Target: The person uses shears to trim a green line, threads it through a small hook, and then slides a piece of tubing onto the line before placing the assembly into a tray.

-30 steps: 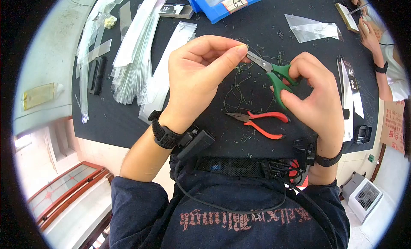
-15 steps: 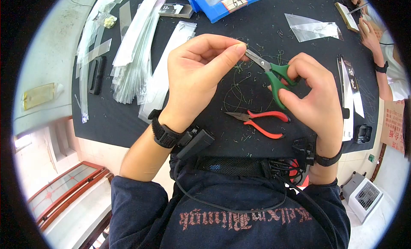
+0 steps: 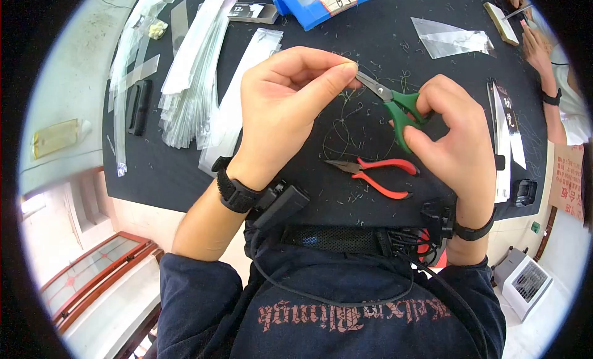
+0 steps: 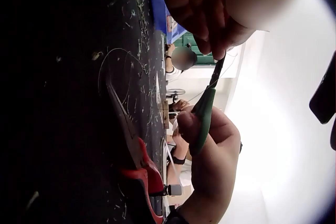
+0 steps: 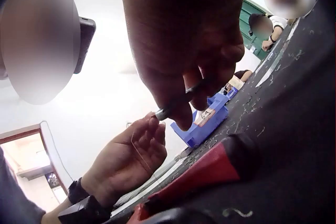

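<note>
Clock read from the scissors' pivot, head view. Green-handled scissors are held above the bench, gripped by the right hand at four o'clock; the blade tips are placed at the fingertips of the left hand at ten o'clock. By its thumb and finger a fine thread is apparently pinched; whether a smaller part is held with it cannot be told. Offcuts are scattered, so some trimming is judged done. Thread is seen trailing from the pinch; this cut is judged unfinished. Red-handled pliers are left untouched at six o'clock. Finished pieces cannot be counted.
</note>
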Tool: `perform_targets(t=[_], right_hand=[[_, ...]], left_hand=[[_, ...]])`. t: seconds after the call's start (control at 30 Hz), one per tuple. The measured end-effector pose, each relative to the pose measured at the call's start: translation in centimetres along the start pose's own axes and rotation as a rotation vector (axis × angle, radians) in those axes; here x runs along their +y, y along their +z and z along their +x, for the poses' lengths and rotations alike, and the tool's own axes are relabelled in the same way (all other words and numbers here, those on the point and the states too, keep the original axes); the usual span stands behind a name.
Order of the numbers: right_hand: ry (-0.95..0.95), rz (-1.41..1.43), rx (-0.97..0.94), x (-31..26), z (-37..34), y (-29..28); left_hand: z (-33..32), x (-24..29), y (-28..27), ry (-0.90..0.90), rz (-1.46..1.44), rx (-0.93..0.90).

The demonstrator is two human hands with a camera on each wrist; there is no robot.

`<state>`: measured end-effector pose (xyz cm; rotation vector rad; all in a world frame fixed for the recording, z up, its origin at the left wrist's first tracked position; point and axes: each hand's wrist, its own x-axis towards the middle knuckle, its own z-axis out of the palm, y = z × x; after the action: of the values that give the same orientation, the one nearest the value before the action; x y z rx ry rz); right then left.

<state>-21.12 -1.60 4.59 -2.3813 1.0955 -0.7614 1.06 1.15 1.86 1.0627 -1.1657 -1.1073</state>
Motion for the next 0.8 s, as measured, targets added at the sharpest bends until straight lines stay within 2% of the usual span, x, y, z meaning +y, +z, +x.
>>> perform_targets(t=[0.33, 0.4, 0.53, 0.6, 0.77, 0.8], right_hand=[[-0.03, -0.05, -0.02, 0.6, -0.1, -0.2], [-0.028, 0.111, -0.031, 0.9, 0.1, -0.2], [0.002, 0.145, 0.097, 0.6, 0.4, -0.6], [0.049, 0.155, 0.058, 0.9, 0.2, -0.6], [0.021, 0.191, 0.048, -0.1, 0.3, 0.0], [0.068, 0.21, 0.042, -0.6, 0.4, -0.1]], left_hand=[[0.1, 0.1, -0.2, -0.063, -0.018, -0.063], [0.2, 0.1, -0.3, -0.058, -0.059, -0.056], [0.3, 0.3, -0.4, -0.019, -0.161, -0.016], [0.3, 0.0, -0.3, 0.008, -0.19, -0.008], [0.3, -0.2, -0.2, 0.05, -0.222, -0.004], [0.3, -0.3, -0.3, 0.055, -0.232, -0.005]])
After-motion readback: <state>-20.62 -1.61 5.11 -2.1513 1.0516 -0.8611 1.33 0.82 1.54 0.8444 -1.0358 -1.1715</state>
